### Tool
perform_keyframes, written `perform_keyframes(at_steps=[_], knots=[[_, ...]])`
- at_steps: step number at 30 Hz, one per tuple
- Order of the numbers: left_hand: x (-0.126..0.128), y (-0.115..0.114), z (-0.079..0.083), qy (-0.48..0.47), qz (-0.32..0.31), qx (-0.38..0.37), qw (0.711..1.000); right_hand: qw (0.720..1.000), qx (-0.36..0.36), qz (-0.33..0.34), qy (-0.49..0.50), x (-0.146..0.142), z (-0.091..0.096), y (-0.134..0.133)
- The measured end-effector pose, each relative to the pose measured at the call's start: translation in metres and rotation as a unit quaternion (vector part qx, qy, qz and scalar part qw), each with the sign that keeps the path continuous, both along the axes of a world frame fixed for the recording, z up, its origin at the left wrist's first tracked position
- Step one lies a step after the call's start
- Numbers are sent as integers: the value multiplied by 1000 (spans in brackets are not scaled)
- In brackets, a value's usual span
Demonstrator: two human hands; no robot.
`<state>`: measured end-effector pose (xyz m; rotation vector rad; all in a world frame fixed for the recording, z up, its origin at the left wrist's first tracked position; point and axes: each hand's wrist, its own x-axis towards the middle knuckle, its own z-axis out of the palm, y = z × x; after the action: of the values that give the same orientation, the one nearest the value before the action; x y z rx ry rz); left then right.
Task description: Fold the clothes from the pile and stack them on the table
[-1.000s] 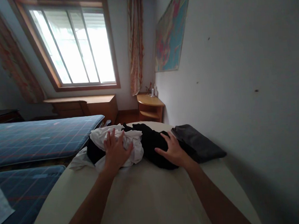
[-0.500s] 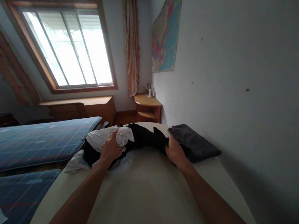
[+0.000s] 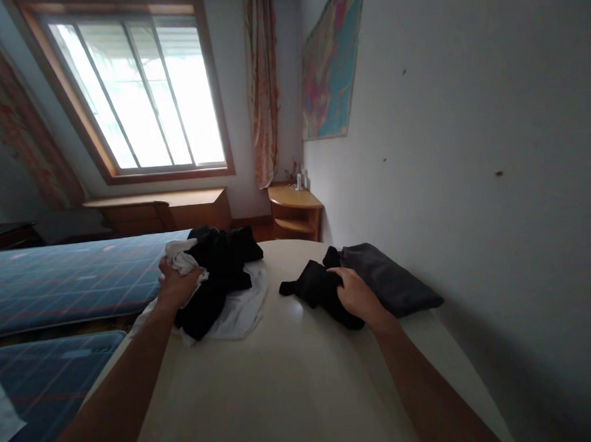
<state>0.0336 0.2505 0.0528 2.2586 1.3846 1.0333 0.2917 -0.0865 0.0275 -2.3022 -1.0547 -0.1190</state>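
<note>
A pale round table [image 3: 296, 388] fills the lower middle of the view. My left hand [image 3: 178, 286] is closed on a white garment [image 3: 181, 257] at the left of a heap of black and white clothes [image 3: 223, 279] near the table's far left edge. My right hand [image 3: 359, 296] grips a separate black garment [image 3: 318, 287] lying on the table to the right of the heap. Just beyond that hand lies a folded dark grey cloth [image 3: 392, 282], next to the wall.
Blue plaid mattresses [image 3: 69, 281] lie to the left, one with a white sheet of paper [image 3: 2, 415] on it. A wooden corner shelf [image 3: 295, 211] and low cabinet [image 3: 175, 212] stand under the window. The white wall runs close along the right.
The single pile has been split. My left hand dragged the white and black heap to the left, and my right hand pulled one black garment away to the right.
</note>
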Motion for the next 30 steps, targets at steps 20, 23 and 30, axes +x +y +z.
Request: perform_keyframes(at_steps=[20,23,30], knots=[[20,-31,2,189,-33,164,968,981,-136,112,78,-9,6,-2],[26,-52,8,177,-18,201,963,979,-128,131,92,-9,8,-4],[43,-98,4,111,-111,243,957,958,-148,205,135,-19,25,-11]])
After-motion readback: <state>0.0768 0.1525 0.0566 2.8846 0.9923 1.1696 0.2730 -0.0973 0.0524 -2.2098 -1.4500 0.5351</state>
